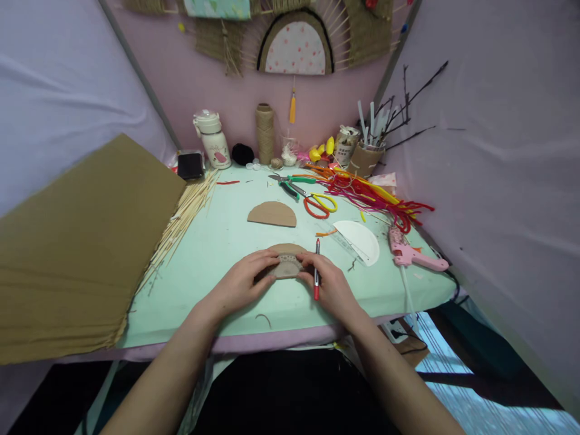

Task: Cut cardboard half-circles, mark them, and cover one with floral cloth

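Near the front edge of the table lies a cardboard half-circle (286, 247) with what looks like a clear protractor (289, 258) on top of it. My left hand (244, 279) grips the left end of both, its fingertips on the protractor. On the right end, the fingers of my right hand (333, 284) press the same two pieces. A red pen (316, 289) is also tucked in my right hand, pointing away from me. A second cardboard half-circle (272, 215) lies flat just beyond my hands.
Scissors (319, 205) and green-handled pliers (292, 181) lie farther back. To the right are a white paper half-circle (362, 241), a pink glue gun (414, 254) and coloured pipe cleaners (371, 193). Thin sticks (181, 223) and a large brown board (90, 254) occupy the left.
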Motion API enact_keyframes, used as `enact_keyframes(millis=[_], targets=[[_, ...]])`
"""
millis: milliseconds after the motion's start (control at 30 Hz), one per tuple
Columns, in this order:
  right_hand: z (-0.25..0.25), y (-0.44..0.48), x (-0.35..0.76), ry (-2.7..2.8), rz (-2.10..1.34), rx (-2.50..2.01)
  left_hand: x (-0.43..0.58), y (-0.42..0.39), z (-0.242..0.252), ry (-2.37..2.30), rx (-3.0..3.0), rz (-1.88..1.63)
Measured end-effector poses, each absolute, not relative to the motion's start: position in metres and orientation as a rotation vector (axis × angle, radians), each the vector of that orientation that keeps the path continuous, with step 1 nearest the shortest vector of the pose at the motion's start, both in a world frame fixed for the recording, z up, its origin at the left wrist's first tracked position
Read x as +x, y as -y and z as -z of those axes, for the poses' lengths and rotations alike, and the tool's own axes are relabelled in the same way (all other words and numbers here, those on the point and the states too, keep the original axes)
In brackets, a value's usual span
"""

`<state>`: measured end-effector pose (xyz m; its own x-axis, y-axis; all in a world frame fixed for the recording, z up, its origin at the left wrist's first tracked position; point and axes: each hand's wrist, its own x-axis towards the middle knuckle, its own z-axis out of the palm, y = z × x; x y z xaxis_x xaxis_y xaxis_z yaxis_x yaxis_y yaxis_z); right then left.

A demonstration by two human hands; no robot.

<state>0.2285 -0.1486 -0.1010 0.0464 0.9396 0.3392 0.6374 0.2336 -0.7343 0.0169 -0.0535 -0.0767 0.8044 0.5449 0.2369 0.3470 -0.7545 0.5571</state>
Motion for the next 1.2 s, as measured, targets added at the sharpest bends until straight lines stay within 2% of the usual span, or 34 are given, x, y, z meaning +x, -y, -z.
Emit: enact_keyframes(millis=[1200], targets=[[0.0991,0.1482,0.2272,1.696,-0.428,-1.51,0.0195,0.0545,0.0745,-0.663,2.501,-0.569]])
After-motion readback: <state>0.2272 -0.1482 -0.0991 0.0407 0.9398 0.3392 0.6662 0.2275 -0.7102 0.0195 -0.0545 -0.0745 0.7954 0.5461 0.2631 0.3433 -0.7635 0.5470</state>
